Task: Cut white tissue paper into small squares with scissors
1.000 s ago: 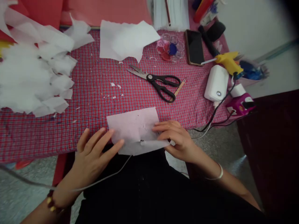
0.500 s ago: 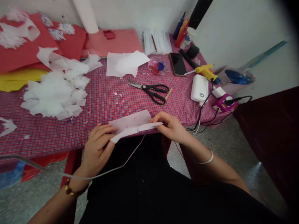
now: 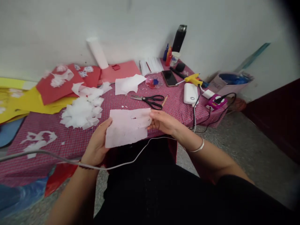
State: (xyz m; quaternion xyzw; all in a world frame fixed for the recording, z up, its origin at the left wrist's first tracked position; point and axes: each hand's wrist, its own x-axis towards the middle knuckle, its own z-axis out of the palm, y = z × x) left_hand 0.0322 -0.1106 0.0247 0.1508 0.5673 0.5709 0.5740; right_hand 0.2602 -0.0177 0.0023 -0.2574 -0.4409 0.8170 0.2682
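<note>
A white sheet of thin paper (image 3: 126, 131), dotted with small dark marks, is stretched between both hands over the front edge of the table. My left hand (image 3: 99, 142) grips its left side, thumb on top and the other fingers hidden beneath. At the right edge, my right hand (image 3: 162, 122) pinches the sheet between thumb and fingers. Just beyond the paper lie black-handled scissors (image 3: 148, 99), resting on the checked cloth. A torn white paper piece (image 3: 127, 85) is behind them, and a heap of white paper pieces (image 3: 81, 111) sits to the left.
A pale cable (image 3: 131, 162) crosses in front of my body. Toward the right are a phone (image 3: 169, 78), a yellow glue gun (image 3: 193, 79), a white power bank (image 3: 190, 93) and a purple plug adapter (image 3: 215, 102). Red sheets (image 3: 63, 84) and paper scraps (image 3: 39, 142) occupy the left.
The paper, folded up along its near edge before, is now opened out and raised toward me, held by both hands. The camera view has tilted up, showing more wall.
</note>
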